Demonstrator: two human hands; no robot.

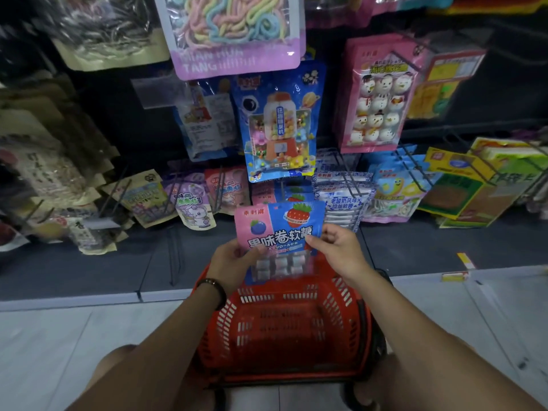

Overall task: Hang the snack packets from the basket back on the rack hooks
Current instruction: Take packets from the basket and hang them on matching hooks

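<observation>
Left hand [234, 262] and right hand [341, 250] hold a pink-and-blue snack packet [278, 232] upright above a red basket [284, 330], before rack hooks [415, 164] bearing hung packets.

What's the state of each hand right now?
Left hand: holding the pink-and-blue snack packet by its lower left edge.
Right hand: pinching the same packet's right edge.

Pink-and-blue snack packet [278, 232] with strawberry print; red slotted basket [284, 327].
</observation>
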